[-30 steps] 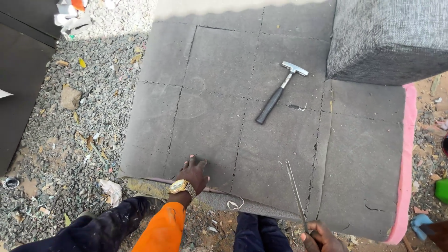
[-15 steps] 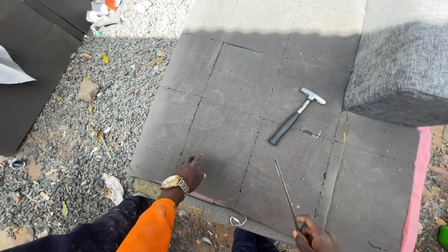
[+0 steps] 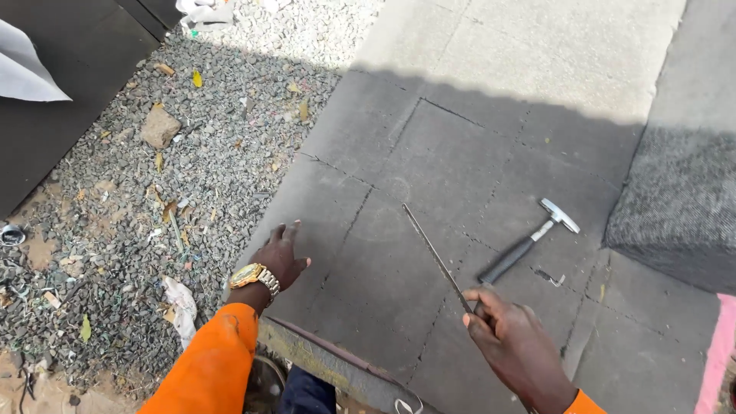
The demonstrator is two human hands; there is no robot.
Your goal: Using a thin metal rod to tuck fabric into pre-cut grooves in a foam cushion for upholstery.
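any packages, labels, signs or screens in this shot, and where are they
No signs, screens or readable labels show.
White crumpled wrapping or packaging: top edge, on the gravel; too blurred to tell its kind.
White sheet: top left corner, lying over a dark panel, curved edge, plain.
White scrap: on the gravel beside the left hand, crumpled.
The right hand holds a thin metal rod, no package.
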